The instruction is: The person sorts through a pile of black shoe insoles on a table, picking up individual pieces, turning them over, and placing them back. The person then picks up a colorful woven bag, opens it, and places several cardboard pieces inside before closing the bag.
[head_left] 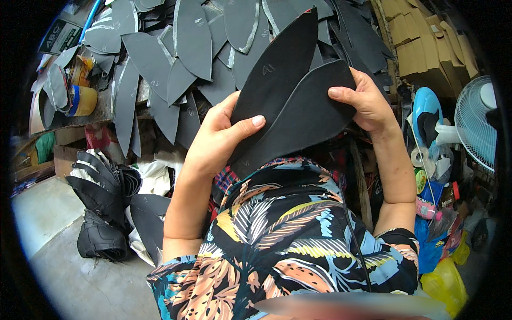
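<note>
Two black leaf-shaped panels are held up before me and overlap. The longer panel (277, 61) points up and away, with a pale handwritten mark and a small red spot at its tip. My left hand (221, 133) grips its left edge, thumb on top and fingers underneath. The shorter panel (317, 101) lies over it, and my right hand (368, 104) pinches its right end between thumb and fingers. I cannot tell whether the two are joined along their shared edge. Behind them, several similar dark panels (192, 45) are piled on the table, some with silvery edge strips.
At the left of the table stands a yellow tub with a blue band (84, 101). Black rolled and bundled strips (101, 234) lie on the floor at left. A standing fan (474, 122), cardboard boxes (416, 48) and plastic bags (445, 282) crowd the right side.
</note>
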Demonstrator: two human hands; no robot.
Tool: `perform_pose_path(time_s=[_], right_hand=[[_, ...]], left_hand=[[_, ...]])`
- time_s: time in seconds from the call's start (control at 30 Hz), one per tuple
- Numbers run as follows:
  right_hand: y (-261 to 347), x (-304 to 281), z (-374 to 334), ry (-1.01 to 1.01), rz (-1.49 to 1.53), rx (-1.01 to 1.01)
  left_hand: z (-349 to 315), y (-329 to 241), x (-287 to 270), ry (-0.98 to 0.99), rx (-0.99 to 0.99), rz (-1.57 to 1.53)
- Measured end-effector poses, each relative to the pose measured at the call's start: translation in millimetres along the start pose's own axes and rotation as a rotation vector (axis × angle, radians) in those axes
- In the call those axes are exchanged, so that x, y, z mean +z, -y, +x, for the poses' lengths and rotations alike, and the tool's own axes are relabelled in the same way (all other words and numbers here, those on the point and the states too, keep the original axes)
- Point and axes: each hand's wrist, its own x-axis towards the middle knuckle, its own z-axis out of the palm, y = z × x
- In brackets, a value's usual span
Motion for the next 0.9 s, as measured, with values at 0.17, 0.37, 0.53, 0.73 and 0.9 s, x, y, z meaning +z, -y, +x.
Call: perform_pose_path(time_s=[0.17,0.37,0.53,0.73,0.9], right_hand=[[-1,-2,1,-0.004,-0.010,0.022],[1,2,0,-0.050,-0.058,0.028],[20,-8,-5,-0.127,-0.299,-0.072],[27,-21,-17,-0.140,-0.510,-0.264],[33,-17,-31,-0.196,-0.588,-0.317]], left_hand=[[-1,2,2,-0.046,0.001,-0.041],[1,1,1,-0.012,-0.011,-0.031],[5,-4,-8,0.072,0.095,0.186],[12,-12,-21,0.058,0.185,0.426],[21,-10,-21,0.098,0.233,0.400]])
